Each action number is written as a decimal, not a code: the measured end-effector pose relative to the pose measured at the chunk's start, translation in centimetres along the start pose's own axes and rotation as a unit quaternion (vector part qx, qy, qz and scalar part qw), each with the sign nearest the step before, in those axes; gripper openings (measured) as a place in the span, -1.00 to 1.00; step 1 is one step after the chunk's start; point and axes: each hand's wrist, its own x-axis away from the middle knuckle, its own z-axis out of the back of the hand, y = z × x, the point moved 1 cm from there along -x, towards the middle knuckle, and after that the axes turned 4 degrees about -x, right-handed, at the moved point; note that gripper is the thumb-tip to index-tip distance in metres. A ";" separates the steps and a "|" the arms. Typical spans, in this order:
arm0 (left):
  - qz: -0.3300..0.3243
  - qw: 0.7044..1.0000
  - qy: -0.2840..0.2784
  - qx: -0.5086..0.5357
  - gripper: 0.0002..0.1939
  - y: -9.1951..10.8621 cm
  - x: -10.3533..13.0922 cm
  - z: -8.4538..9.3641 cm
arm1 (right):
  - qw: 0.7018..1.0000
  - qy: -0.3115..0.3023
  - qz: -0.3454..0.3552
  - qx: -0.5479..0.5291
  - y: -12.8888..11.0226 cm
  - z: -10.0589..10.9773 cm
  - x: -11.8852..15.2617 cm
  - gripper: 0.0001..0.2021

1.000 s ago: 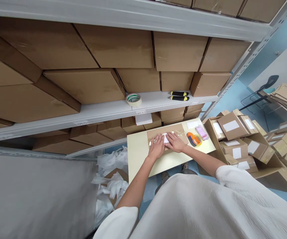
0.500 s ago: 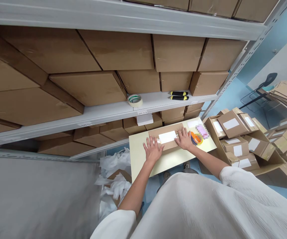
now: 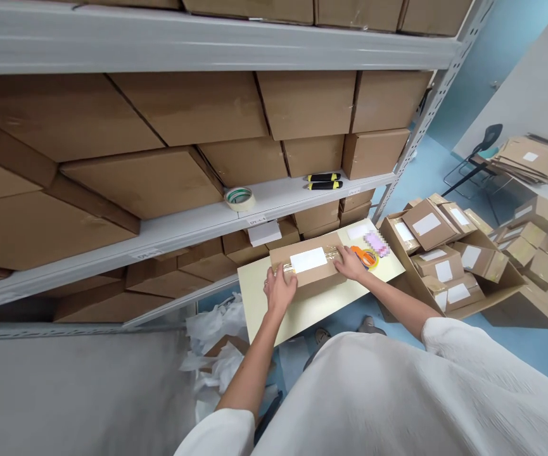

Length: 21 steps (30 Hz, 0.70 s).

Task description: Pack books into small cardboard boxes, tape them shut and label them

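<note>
Shelving of pale grey metal [image 3: 207,47]: stacked with large brown cardboard cartons [image 3: 312,101].
Rectangular table with a pale yellow top [image 3: 253,285]: in front of the shelving.
Open brown cardboard bin [image 3: 504,288]: right of the table, filled with small brown white-labelled parcels [image 3: 411,212].
Oblong brown cardboard box [image 3: 318,277]: over the table, between left hand [image 3: 279,292] and right hand [image 3: 351,263]; whether its underside touches the top cannot be told.
Left hand: fingers bent over the box's left end, holding it.
Right hand: fingers on the right end, holding it there.
Shiny clear tape [image 3: 333,251]: lengthwise on the box, showing on both sides of a white rectangular label [image 3: 308,260].
Round cream tape roll [image 3: 242,204]: on the shelf.
Orange plastic tool with a yellow ring [image 3: 365,256]: on the table, just beside the right hand.
Two slim black-and-yellow cutters [image 3: 325,185]: side by side on the shelf.
</note>
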 end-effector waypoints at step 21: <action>-0.188 0.982 -0.004 -0.020 -0.34 24.7 4.6 -2.6 | 0.978 0.183 -0.034 -0.093 17.4 16.2 11.0 -0.34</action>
